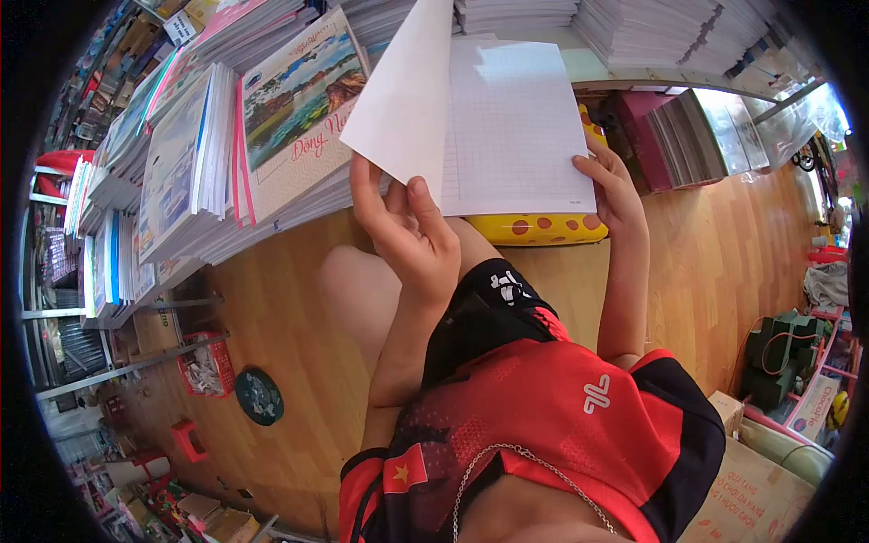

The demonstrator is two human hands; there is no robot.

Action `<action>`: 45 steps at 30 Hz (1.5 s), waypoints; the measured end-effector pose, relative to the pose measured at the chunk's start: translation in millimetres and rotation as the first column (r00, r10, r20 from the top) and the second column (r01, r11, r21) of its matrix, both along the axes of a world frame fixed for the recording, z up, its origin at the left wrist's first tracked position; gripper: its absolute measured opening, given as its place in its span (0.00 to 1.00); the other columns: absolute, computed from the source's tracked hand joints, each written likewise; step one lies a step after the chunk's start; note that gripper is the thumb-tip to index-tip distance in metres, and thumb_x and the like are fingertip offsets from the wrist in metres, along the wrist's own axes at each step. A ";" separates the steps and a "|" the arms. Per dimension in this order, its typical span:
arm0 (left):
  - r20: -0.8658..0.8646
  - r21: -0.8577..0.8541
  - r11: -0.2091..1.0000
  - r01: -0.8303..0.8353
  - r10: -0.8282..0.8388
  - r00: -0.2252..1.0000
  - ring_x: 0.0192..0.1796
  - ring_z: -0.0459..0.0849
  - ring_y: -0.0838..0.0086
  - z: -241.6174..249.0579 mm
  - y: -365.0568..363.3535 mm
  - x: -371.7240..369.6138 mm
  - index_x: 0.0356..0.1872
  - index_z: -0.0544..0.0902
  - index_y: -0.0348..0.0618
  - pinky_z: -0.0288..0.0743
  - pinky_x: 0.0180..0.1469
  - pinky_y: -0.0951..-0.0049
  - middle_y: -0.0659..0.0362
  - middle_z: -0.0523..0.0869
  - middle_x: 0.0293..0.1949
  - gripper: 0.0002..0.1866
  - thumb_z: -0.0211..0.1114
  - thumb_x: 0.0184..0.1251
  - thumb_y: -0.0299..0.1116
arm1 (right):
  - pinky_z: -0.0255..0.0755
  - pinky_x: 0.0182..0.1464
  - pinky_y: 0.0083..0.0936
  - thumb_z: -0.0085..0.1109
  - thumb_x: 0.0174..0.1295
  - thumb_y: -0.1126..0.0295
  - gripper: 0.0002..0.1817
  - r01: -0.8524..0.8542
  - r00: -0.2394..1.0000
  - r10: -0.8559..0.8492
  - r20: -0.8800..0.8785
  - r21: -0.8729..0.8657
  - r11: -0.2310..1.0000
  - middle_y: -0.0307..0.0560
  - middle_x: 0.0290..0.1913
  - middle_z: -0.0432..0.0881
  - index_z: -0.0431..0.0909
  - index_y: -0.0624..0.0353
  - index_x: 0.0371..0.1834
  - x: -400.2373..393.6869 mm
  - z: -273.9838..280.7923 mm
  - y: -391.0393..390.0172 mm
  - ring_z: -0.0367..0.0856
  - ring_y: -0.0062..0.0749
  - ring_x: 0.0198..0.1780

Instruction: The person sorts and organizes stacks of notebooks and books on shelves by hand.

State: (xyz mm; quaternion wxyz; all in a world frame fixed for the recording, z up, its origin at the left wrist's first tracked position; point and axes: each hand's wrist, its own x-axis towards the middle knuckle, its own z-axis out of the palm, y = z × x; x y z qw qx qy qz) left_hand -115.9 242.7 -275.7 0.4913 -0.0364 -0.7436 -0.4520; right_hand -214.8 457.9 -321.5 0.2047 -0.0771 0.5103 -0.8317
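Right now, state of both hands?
Left hand: loosely curled at the lifted page; can't tell if gripping.
Right hand: closed on the notebook at its right edge.

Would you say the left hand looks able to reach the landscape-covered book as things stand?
Probably yes: the landscape-covered book lies close to the left hand, mostly unobstructed, though that hand is at the raised page and may have to leave it first.

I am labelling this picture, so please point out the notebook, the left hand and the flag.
Notebook (pixel 514 131): head view, right page.
Left hand (pixel 412 233): head view, middle of hand.
Flag (pixel 405 472): head view, star.
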 end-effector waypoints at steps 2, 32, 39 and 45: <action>-0.007 -0.025 1.000 -0.004 0.004 1.000 0.55 0.72 0.60 1.4 -0.6 0.1 0.68 0.44 0.33 0.73 0.52 0.67 0.39 0.63 0.59 0.30 0.47 0.70 0.22 | 0.76 0.47 0.20 0.54 0.60 0.77 0.28 -0.004 1.000 0.004 -0.012 -0.009 1.000 0.53 0.49 0.79 0.59 0.70 0.64 -1.2 -0.7 -0.1 0.82 0.26 0.45; 0.050 -0.465 0.881 -0.085 0.123 0.991 0.54 0.79 0.59 1.1 -6.7 -8.5 0.55 0.70 0.36 0.77 0.50 0.69 0.53 0.77 0.56 0.17 0.57 0.65 0.23 | 0.80 0.41 0.27 0.51 0.65 0.66 0.25 0.206 0.968 -0.202 0.149 -0.010 0.979 0.49 0.46 0.80 0.62 0.66 0.62 10.4 3.7 -19.2 0.83 0.31 0.43; 0.004 -0.406 0.913 -0.033 0.038 0.999 0.55 0.78 0.55 -2.4 -7.5 -9.5 0.58 0.69 0.43 0.78 0.49 0.62 0.51 0.76 0.56 0.23 0.54 0.60 0.17 | 0.79 0.44 0.28 0.46 0.67 0.60 0.26 0.109 0.986 -0.104 0.130 -0.029 0.994 0.50 0.50 0.78 0.63 0.64 0.63 7.4 -0.3 -13.1 0.81 0.33 0.47; 0.232 -0.654 0.742 0.144 0.015 0.973 0.56 0.78 0.60 -10.3 5.2 -2.3 0.53 0.80 0.63 0.76 0.52 0.65 0.54 0.75 0.58 0.22 0.60 0.55 0.27 | 0.78 0.46 0.30 0.38 0.68 0.46 0.32 0.023 0.978 0.023 0.207 -0.216 0.976 0.52 0.55 0.76 0.62 0.62 0.64 0.5 -5.0 -6.8 0.80 0.36 0.50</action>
